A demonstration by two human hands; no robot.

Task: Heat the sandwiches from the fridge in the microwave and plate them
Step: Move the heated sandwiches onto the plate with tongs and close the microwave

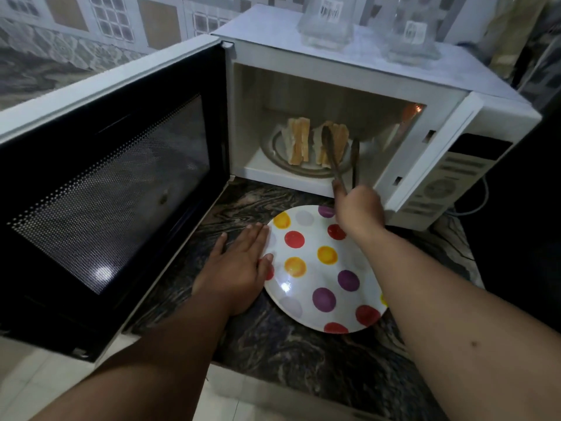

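Two sandwich halves stand on a plate [306,171] inside the open white microwave [358,95]: the left sandwich [299,144] and the right sandwich [332,141]. My right hand [359,209] grips metal tongs [338,159] whose two arms reach into the cavity, one arm lying against the right sandwich, the other to its right. A white plate with coloured dots [321,268] lies on the dark counter in front of the microwave. My left hand [239,265] rests flat on the counter, fingers apart, touching the dotted plate's left rim.
The microwave door [112,189] swings wide open to the left, over the counter edge. Two clear glass containers [326,19] stand on top of the microwave. Its control panel [452,177] is at the right. The dark marbled counter [273,341] ends at pale floor tiles below.
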